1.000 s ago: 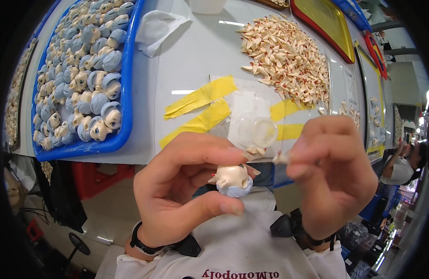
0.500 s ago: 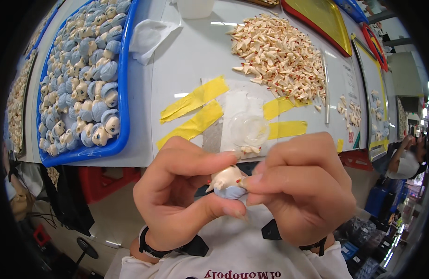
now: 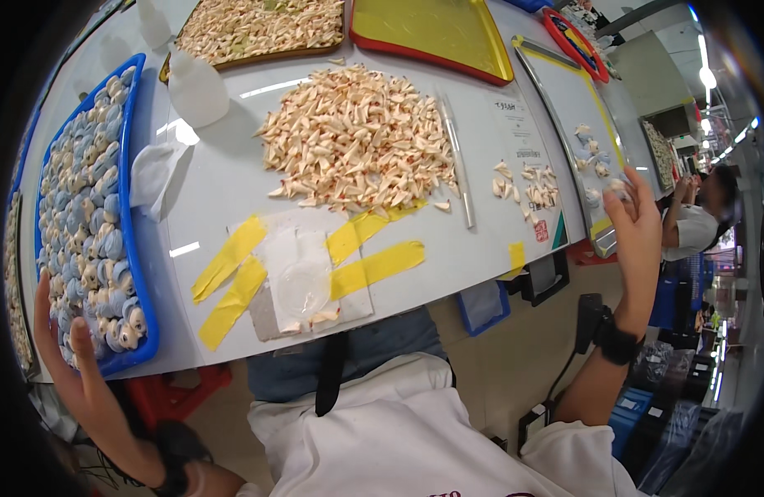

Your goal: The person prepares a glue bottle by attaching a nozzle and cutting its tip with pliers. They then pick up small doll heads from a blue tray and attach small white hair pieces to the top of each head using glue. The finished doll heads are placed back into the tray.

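Note:
My left hand (image 3: 74,360) reaches over the near corner of a blue tray (image 3: 147,331), thumb and finger apart. Small doll heads (image 3: 82,224) with pale blue hair and cream faces fill that tray. Far to the right, my right hand (image 3: 637,228) has thumb and fingers around a doll head (image 3: 617,188) at the edge of a flat, yellow-taped tray (image 3: 602,132). Several similar heads (image 3: 592,153) lie beside it there. A heap of small cream pointed pieces (image 3: 361,141) with red marks sits mid-table.
Before me, yellow tape (image 3: 378,269) holds a board carrying a clear round dish (image 3: 303,286). A metal rod (image 3: 456,157) lies right of the heap. White bottle (image 3: 195,91), cloth (image 3: 158,178) and yellow tray (image 3: 432,33) stand around it. Another person (image 3: 697,219) sits far right.
Both hands held a doll head together in front of me. They have parted: the left moved to the blue tray, the right carried a head to the right-hand tray. The view shifted right.

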`<state>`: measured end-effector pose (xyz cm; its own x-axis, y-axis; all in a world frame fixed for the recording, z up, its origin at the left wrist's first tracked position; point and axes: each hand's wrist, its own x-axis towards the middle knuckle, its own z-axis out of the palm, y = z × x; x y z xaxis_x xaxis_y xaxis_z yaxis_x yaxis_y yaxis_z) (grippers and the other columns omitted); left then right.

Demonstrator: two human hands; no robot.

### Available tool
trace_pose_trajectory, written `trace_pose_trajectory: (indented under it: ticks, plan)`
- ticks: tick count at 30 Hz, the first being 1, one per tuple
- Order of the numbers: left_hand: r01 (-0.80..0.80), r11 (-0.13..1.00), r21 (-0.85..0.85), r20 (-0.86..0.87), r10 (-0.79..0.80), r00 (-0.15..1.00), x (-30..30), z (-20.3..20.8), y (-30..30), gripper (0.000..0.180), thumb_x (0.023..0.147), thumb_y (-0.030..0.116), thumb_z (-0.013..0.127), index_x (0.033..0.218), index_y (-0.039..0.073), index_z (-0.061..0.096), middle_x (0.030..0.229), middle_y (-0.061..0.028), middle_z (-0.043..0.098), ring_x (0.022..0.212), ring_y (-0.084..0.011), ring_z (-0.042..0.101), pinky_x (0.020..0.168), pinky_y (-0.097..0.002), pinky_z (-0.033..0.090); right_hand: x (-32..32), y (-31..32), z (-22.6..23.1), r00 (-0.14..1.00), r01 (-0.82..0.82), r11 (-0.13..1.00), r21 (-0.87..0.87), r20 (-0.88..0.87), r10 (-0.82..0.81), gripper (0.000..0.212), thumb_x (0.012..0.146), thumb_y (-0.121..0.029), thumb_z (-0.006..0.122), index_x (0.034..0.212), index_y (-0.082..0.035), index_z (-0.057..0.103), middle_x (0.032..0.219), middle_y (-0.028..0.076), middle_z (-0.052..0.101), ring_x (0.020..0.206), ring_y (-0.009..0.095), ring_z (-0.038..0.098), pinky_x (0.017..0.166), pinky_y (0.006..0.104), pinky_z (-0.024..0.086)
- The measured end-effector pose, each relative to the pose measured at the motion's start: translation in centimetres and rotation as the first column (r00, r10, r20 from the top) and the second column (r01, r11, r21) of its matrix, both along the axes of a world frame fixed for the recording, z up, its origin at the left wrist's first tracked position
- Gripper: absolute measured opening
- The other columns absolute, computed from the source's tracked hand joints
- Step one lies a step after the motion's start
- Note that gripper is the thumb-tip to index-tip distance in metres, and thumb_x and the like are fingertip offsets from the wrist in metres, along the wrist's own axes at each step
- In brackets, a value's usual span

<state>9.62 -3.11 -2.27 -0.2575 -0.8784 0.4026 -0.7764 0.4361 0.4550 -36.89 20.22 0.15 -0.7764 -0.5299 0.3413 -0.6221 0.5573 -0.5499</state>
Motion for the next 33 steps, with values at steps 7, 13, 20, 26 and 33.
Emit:
trace_pose_trajectory:
  ticks: [7, 13, 20, 26, 33]
  plan:
    - [-0.077, 0.996, 0.054, 0.297, 0.057, 0.953, 2.0, -3.1, -4.6, 0.056, 0.093, 0.043, 0.04, 0.136, 0.007, 0.034, 0.141, -0.0125, 0.031, 0.132, -0.0273, 0.027, 0.107, -0.0392, 0.022, 1.7, -2.9, -0.5, 0.957, -0.289, 0.946, 0.148, 0.047, 0.285, 0.025, 0.074, -0.004, 0.062, 0.098, 0.001, 0.062, 0.091, 0.012, 0.063, 0.076, 0.019, 0.059, 0.071, 0.0293, 0.047]
    - [-0.011, 0.992, 0.125, 0.325, -0.03, 0.945, 1.7, -2.3, -6.9, 0.054, 0.093, 0.045, 0.039, 0.134, 0.01, 0.038, 0.137, -0.014, 0.037, 0.131, -0.0288, 0.027, 0.107, -0.0397, 0.021, 2.2, -7.2, -1.6, 0.908, -0.412, 0.872, 0.266, 0.041, 0.417, 0.014, 0.069, 0.0, 0.061, 0.083, 0.002, 0.06, 0.078, 0.014, 0.059, 0.067, 0.024, 0.057, 0.062, 0.0314, 0.045]
    - [0.004, 0.952, 0.305, 0.355, -0.117, 0.928, 1.3, 3.4, -5.5, 0.042, 0.089, 0.027, 0.053, 0.125, 0.005, 0.047, 0.127, -0.0154, 0.046, 0.121, -0.0303, 0.04, 0.1, -0.0348, 0.03, 2.2, -7.3, -2.0, 0.875, -0.469, 0.836, 0.284, 0.02, 0.484, 0.008, 0.07, 0.004, 0.056, 0.077, 0.003, 0.055, 0.072, 0.011, 0.055, 0.062, 0.02, 0.052, 0.058, 0.0288, 0.042]
    - [0.313, 0.92, 0.238, 0.281, -0.373, 0.884, -2.7, 5.4, -12.1, 0.023, 0.087, 0.012, 0.054, 0.108, 0.004, 0.053, 0.107, -0.0089, 0.054, 0.098, -0.0194, 0.051, 0.083, -0.03, 0.042, 3.3, -7.5, -1.6, 0.872, -0.477, 0.829, 0.293, 0.045, 0.487, 0.009, 0.071, 0.004, 0.053, 0.079, 0.004, 0.049, 0.076, 0.011, 0.049, 0.065, 0.023, 0.049, 0.062, 0.0305, 0.04]
    - [0.379, 0.814, 0.44, 0.254, -0.518, 0.817, -3.0, 4.5, -11.1, 0.009, 0.087, 0.007, 0.052, 0.093, 0.001, 0.053, 0.091, -0.0056, 0.043, 0.082, -0.015, 0.048, 0.072, -0.0272, 0.042, 3.3, -6.9, -1.5, 0.892, -0.413, 0.872, 0.264, -0.078, 0.446, 0.008, 0.074, 0.003, 0.052, 0.081, 0.003, 0.049, 0.078, 0.014, 0.05, 0.069, 0.028, 0.05, 0.065, 0.0337, 0.041]
